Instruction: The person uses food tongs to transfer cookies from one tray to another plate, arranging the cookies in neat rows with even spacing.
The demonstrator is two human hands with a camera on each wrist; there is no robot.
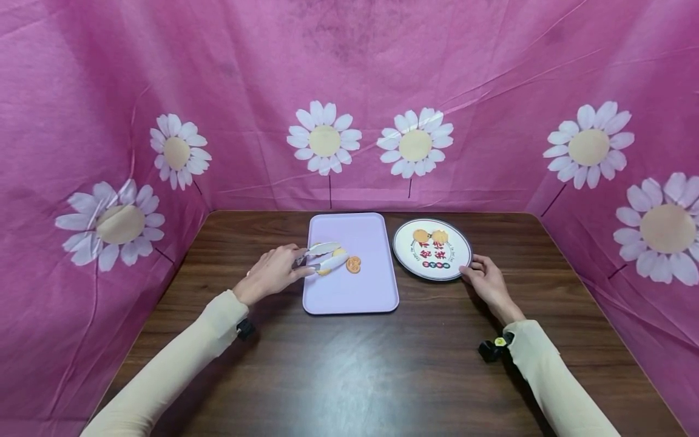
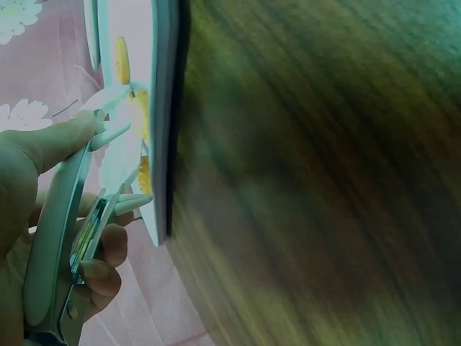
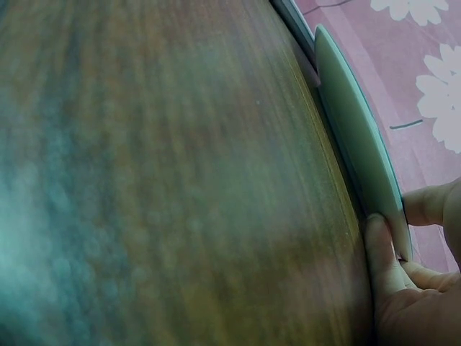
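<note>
My left hand (image 1: pixel 273 272) holds a pair of tongs (image 1: pixel 333 263) with pale, broad tips over a lilac tray (image 1: pixel 349 298). The tips stand apart, with a yellow cookie (image 1: pixel 339 251) showing between them. Another cookie (image 1: pixel 323 272) lies partly hidden under the lower tip, and a browner cookie (image 1: pixel 354 264) with a cut-out pattern sits just right of the tongs. In the left wrist view, thumb and fingers wrap the metal handles of the tongs (image 2: pixel 54 238). My right hand (image 1: pixel 487 285) pinches the near right rim of a white plate (image 1: pixel 405 255), thumb on one side and fingers on the other.
Two round cookies, one on the left (image 1: pixel 421 235) and one on the right (image 1: pixel 439 237), lie on the plate's far half, above red printed characters. Tray and plate stand side by side on a dark wooden table (image 1: pixel 349 370). A pink flowered cloth (image 1: pixel 360 73) hangs behind and at both sides.
</note>
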